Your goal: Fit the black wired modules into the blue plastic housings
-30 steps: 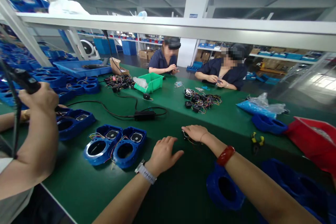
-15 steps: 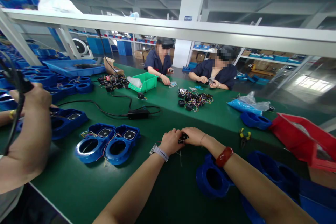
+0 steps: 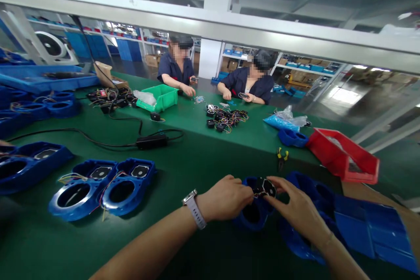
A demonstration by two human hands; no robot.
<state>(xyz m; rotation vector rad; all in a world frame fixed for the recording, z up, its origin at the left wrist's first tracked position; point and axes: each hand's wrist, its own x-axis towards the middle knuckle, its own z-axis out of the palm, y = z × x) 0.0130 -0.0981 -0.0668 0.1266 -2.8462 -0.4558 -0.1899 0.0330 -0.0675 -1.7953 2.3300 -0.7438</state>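
Note:
A small black motor [image 3: 267,187] with a silvery face is held over the upper part of a blue housing [image 3: 252,216]. My right hand [image 3: 297,205] grips the motor's right side between thumb and fingers. My left hand [image 3: 226,197], closed, is at the motor's left side, where its wires are; its fingertips are partly hidden. The housing's round opening shows below the hands. Left of them on the green table [image 3: 183,170] lie two blue housings [image 3: 120,192] [image 3: 70,197], each with a motor set in it and loose wires.
Yellow-handled pliers [image 3: 281,157] and a red bin [image 3: 344,157] lie beyond my right hand. More blue housings [image 3: 370,223] are at the right. A black adapter [image 3: 152,141], a green bin [image 3: 160,98] and a motor pile [image 3: 223,118] are farther back. Two people work across the table.
Both my hands have moved right with the motor, from the bare table to over the blue housing. The view has turned right, and the nearby person's arm at the left has gone out of view.

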